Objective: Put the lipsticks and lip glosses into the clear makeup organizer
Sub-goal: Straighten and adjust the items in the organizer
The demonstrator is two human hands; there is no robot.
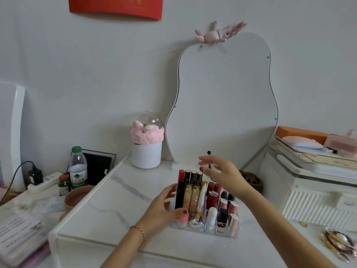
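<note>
The clear makeup organizer (230,234) stands on the white marble table (108,206), in front of me. Its back row holds tall lip glosses (180,190), one red-capped and black, the others gold-capped. Dark red lipsticks (212,192) and several pink and black ones (224,209) fill the right compartments. My left hand (164,206) rests against the organizer's left side, fingers spread, thumb on a pink jar at its front corner. Above the back right of the organizer, my right hand (218,171) hovers with fingers apart and nothing in it.
A pear-shaped mirror (222,97) leans on the wall behind. A white pot with a pink headband (146,147) stands at the back left. A water bottle (78,167) and power strip sit at the left; a white ribbed box (313,204) with stacked items at the right.
</note>
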